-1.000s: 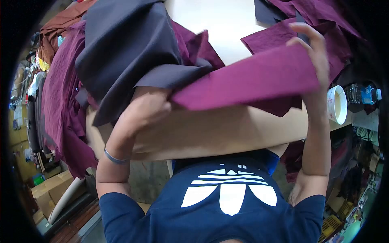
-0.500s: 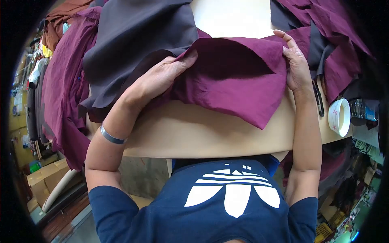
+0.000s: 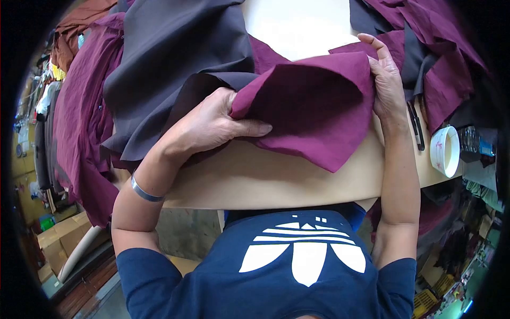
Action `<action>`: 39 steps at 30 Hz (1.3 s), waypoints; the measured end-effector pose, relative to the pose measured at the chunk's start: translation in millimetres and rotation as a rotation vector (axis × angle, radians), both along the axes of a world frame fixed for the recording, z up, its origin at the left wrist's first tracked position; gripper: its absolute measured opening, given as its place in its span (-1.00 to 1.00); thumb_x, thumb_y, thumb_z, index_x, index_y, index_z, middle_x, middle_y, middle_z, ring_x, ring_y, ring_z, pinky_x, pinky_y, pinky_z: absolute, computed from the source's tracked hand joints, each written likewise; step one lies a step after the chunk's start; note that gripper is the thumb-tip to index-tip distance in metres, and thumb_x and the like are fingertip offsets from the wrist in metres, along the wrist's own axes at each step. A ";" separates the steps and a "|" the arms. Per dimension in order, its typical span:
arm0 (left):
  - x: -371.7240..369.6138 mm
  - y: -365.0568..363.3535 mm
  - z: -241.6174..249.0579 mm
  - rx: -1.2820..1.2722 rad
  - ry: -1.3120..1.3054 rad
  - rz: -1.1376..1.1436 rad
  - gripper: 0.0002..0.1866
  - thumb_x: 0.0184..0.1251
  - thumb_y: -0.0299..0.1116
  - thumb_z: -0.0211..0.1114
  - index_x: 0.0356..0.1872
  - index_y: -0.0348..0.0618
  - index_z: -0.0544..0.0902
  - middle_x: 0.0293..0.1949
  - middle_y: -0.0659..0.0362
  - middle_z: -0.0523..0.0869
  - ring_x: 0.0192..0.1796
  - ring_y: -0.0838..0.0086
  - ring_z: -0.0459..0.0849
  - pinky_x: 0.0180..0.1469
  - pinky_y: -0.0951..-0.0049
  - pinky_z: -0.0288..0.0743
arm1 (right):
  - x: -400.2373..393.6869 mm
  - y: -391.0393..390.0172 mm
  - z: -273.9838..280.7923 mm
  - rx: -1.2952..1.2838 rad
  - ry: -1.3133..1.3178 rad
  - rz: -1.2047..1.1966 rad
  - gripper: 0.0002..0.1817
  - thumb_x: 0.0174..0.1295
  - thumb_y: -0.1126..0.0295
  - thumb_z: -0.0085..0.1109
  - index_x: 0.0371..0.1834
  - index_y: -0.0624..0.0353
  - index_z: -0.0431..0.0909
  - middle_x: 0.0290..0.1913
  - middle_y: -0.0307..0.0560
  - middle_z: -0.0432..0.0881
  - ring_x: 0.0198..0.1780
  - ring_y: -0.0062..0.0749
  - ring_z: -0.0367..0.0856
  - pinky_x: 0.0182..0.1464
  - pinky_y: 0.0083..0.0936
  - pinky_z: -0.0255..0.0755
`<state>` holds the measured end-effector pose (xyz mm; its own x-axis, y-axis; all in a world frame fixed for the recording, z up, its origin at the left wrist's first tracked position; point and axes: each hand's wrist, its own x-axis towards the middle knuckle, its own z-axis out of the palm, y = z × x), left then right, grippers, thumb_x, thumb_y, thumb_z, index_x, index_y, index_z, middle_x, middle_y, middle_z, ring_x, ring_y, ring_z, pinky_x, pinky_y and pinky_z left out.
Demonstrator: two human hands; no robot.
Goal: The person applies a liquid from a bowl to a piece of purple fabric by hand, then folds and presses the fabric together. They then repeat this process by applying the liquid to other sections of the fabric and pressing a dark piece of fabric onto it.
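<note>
A maroon fabric piece is stretched between my two hands above the table's front part, its upper edge bowed into an open fold. My left hand grips its left end, the thumb lying on the front face and the other fingers hidden behind the cloth. At the right end, my right hand pinches the edge between thumb and fingers, with the index finger raised and curled. Dark grey fabric lies just beyond my left hand, its lower edge rippled.
The pale table curves in front of my body. On its right side are a white bowl and a black slim tool. More maroon and dark cloth is heaped at right. Maroon cloth hangs at left, near cardboard boxes.
My left hand has moved down and slightly left, and its thumb now lies across the cloth's front. The fabric's left end has folded over; my right hand has barely shifted.
</note>
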<state>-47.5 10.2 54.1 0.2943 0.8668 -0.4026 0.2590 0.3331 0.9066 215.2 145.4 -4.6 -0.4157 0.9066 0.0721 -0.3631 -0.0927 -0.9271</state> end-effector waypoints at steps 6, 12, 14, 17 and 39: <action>0.6 -1.2 -6.3 -0.019 0.044 0.080 -0.68 0.31 -0.24 0.26 -0.22 -0.39 0.65 -0.40 0.37 0.60 -0.33 0.70 0.44 -0.18 0.58 0.39 | 1.3 3.2 -3.6 -0.014 -0.088 -0.008 -0.62 0.32 0.58 -0.06 0.21 0.25 0.32 -0.14 -0.13 0.62 -0.19 -0.65 0.62 -0.08 -0.72 0.53; -5.6 5.6 -7.4 -0.024 0.084 0.218 -0.42 0.38 0.14 0.03 -0.22 -0.30 0.62 -0.46 0.37 0.51 -0.40 0.71 0.37 -0.34 0.61 0.28 | 1.7 -3.7 6.3 -0.012 -0.370 -0.018 -0.66 0.33 0.56 -0.06 0.17 0.32 0.39 -0.13 -0.14 0.62 -0.18 -0.64 0.60 -0.06 -0.71 0.49; -18.4 15.4 -23.4 -0.042 0.140 0.182 -0.41 0.36 0.20 0.02 -0.30 -0.25 0.62 -0.56 0.40 0.41 -0.50 0.72 0.28 -0.47 0.61 0.16 | 3.1 1.6 4.8 0.135 -0.584 -0.045 -0.66 0.34 0.53 -0.05 0.17 0.35 0.38 -0.10 -0.17 0.61 -0.14 -0.65 0.58 -0.03 -0.71 0.46; -24.3 23.1 -29.2 -0.075 0.203 0.166 -0.39 0.34 0.24 -0.01 -0.34 -0.20 0.63 -0.61 0.43 0.34 -0.56 0.73 0.21 -0.53 0.61 0.06 | 3.2 7.5 3.7 0.229 -0.736 -0.091 -0.68 0.34 0.50 -0.03 0.13 0.36 0.41 -0.10 -0.19 0.60 -0.12 -0.64 0.57 -0.01 -0.71 0.44; -1.5 11.2 4.4 -0.150 0.011 -0.021 -0.70 0.20 -0.25 0.36 -0.24 -0.35 0.68 -0.47 0.30 0.64 -0.42 0.69 0.51 -0.28 0.65 0.43 | 7.5 8.5 1.5 0.020 -0.295 -0.025 -0.65 0.31 0.57 -0.02 0.17 0.31 0.38 -0.17 -0.15 0.64 -0.19 -0.64 0.61 -0.09 -0.73 0.51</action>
<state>-49.0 21.5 58.6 0.3063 0.7906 -0.5303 0.2773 0.4588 0.8442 222.7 153.8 -3.1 -0.3985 0.9167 -0.0305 -0.0800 -0.0679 -0.9945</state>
